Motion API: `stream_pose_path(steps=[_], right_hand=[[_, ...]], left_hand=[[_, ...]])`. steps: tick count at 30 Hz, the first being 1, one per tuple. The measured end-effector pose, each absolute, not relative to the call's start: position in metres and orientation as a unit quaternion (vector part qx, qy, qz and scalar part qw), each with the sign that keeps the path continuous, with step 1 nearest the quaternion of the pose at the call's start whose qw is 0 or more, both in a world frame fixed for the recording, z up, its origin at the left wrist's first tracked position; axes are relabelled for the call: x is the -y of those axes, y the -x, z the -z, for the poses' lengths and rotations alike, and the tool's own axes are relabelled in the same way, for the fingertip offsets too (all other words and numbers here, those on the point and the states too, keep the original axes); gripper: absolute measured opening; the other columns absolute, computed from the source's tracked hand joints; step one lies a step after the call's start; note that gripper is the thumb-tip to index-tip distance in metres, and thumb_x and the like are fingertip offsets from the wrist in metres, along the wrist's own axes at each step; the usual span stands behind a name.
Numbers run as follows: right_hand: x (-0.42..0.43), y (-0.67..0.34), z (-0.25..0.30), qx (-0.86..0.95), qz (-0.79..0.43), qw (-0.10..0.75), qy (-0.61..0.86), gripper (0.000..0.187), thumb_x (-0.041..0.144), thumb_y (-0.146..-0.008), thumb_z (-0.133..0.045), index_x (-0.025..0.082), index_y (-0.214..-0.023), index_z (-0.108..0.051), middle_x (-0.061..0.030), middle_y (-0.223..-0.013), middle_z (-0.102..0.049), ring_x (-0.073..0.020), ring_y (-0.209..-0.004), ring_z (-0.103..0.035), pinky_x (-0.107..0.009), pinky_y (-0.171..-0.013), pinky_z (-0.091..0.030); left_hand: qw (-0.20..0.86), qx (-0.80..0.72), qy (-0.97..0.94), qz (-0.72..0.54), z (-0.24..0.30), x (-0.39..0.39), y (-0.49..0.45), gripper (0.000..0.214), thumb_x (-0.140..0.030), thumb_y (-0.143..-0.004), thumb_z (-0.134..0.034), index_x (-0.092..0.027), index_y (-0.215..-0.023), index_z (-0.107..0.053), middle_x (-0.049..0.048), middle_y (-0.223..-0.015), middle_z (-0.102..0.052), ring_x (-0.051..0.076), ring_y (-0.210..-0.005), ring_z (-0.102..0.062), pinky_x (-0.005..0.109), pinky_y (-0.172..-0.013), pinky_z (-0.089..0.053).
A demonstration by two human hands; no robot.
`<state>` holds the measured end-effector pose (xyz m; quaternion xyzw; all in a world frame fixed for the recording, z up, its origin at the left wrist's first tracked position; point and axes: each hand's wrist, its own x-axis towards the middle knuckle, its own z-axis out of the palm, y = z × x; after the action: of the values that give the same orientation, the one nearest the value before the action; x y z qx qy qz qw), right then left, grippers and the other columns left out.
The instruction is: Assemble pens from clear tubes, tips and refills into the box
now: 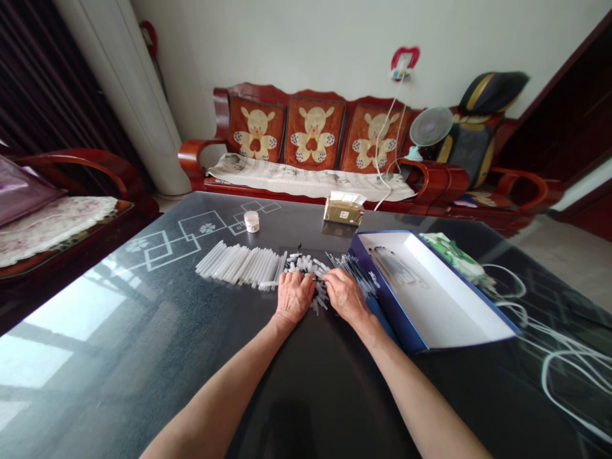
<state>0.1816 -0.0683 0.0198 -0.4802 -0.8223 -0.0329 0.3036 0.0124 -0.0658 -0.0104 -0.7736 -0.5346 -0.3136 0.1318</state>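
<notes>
My left hand [295,297] is closed round a white plastic tube [269,285], whose end sticks out on its left side. Close by on the right, the fingers of my right hand [345,295] are pinched at a small, thin dark piece [319,278] between the two hands; its exact kind is too small to tell. Under and behind my fingers lies a heap of short white caps [306,262], partly hidden. To the left, many translucent white tubes [241,264] lie side by side in a row. Thin dark sticks like pen refills [354,268] lie behind my right hand.
A blue box with white inside [444,299] stands right of my right hand, with some thin sticks in it. Farther back are a tissue box [343,212] and a small white tub [251,222]. White cables [557,357] and a green-white packet [452,255] lie at the right.
</notes>
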Motion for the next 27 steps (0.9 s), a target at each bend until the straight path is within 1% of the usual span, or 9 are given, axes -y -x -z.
stream_pose_path(steps=[4,8,11,15,17,20,23,25,27], right_hand=[[0.06,-0.217,-0.044,0.813,0.083,0.225,0.531,0.022,0.017,-0.088,-0.05,0.02,-0.089,-0.071,-0.0085,-0.089,-0.064,-0.0205,-0.085,-0.058,-0.032,-0.082,-0.044],[0.047,-0.243,-0.066,0.752,0.101,0.126,0.639,0.022,0.017,-0.085,-0.052,0.019,-0.097,-0.071,-0.0104,-0.091,-0.066,-0.0222,-0.083,-0.061,-0.032,-0.075,-0.044],[0.037,-0.24,-0.072,0.711,0.097,0.064,0.694,0.023,0.015,-0.086,-0.05,0.017,-0.1,-0.069,-0.0133,-0.095,-0.067,-0.022,-0.08,-0.064,-0.031,-0.069,-0.044],[0.023,-0.221,-0.065,0.699,0.081,0.011,0.71,0.026,0.003,-0.082,-0.048,0.013,-0.095,-0.069,-0.0188,-0.094,-0.068,-0.0241,-0.083,-0.068,-0.03,-0.068,-0.047],[0.017,-0.214,-0.059,0.692,0.067,0.014,0.719,0.025,0.001,-0.08,-0.05,0.011,-0.091,-0.07,-0.0215,-0.092,-0.068,-0.026,-0.082,-0.069,-0.032,-0.068,-0.048],[0.013,-0.211,-0.053,0.684,0.054,0.024,0.728,0.018,0.005,-0.079,-0.055,0.009,-0.086,-0.07,-0.0229,-0.086,-0.068,-0.0278,-0.078,-0.07,-0.034,-0.067,-0.05],[0.019,-0.21,-0.056,0.69,0.053,0.049,0.721,0.017,0.008,-0.081,-0.054,0.009,-0.087,-0.069,-0.024,-0.09,-0.068,-0.029,-0.08,-0.07,-0.036,-0.071,-0.051],[0.025,-0.205,-0.059,0.714,0.043,0.12,0.688,0.02,0.011,-0.084,-0.051,0.011,-0.092,-0.068,-0.0223,-0.096,-0.068,-0.029,-0.088,-0.069,-0.037,-0.078,-0.051],[0.031,-0.196,-0.061,0.725,-0.024,0.233,0.648,0.022,0.016,-0.088,-0.047,0.015,-0.096,-0.067,-0.0165,-0.097,-0.07,-0.0258,-0.091,-0.069,-0.035,-0.082,-0.05]], left_hand=[[0.136,0.546,0.764,0.315,0.013,0.065,-0.012,0.028,-0.025,-0.092,-0.045,-0.023,-0.111,-0.065,0.006,-0.079,-0.058,0.021,-0.074,-0.051,0.036,-0.075,-0.035],[0.124,0.535,0.775,0.314,0.014,0.064,-0.012,0.031,-0.021,-0.091,-0.045,-0.023,-0.117,-0.063,0.0062,-0.079,-0.058,0.022,-0.077,-0.051,0.037,-0.076,-0.036],[0.112,0.52,0.789,0.307,0.013,0.064,-0.012,0.031,-0.019,-0.091,-0.043,-0.022,-0.114,-0.063,0.0065,-0.081,-0.059,0.022,-0.079,-0.052,0.038,-0.079,-0.036],[0.106,0.484,0.809,0.317,0.013,0.065,-0.012,0.027,-0.017,-0.091,-0.043,-0.022,-0.106,-0.065,0.0076,-0.09,-0.063,0.022,-0.084,-0.054,0.04,-0.085,-0.038],[0.111,0.46,0.818,0.327,0.014,0.066,-0.012,0.026,-0.017,-0.091,-0.045,-0.023,-0.104,-0.066,0.008,-0.101,-0.064,0.023,-0.094,-0.054,0.043,-0.091,-0.037],[0.124,0.426,0.831,0.337,0.014,0.068,-0.011,0.026,-0.016,-0.089,-0.048,-0.026,-0.105,-0.066,0.0076,-0.116,-0.062,0.025,-0.11,-0.051,0.049,-0.1,-0.032],[0.12,0.383,0.852,0.336,0.011,0.071,-0.01,0.026,-0.015,-0.089,-0.048,-0.025,-0.106,-0.066,0.0079,-0.122,-0.06,0.026,-0.117,-0.048,0.05,-0.101,-0.033],[0.108,0.349,0.868,0.336,0.007,0.075,-0.011,0.026,-0.015,-0.09,-0.046,-0.023,-0.106,-0.065,0.0087,-0.123,-0.059,0.026,-0.119,-0.048,0.047,-0.101,-0.036],[0.095,0.321,0.881,0.334,0.001,0.079,-0.013,0.027,-0.016,-0.091,-0.044,-0.021,-0.107,-0.065,0.0097,-0.125,-0.058,0.026,-0.121,-0.047,0.047,-0.102,-0.038]])
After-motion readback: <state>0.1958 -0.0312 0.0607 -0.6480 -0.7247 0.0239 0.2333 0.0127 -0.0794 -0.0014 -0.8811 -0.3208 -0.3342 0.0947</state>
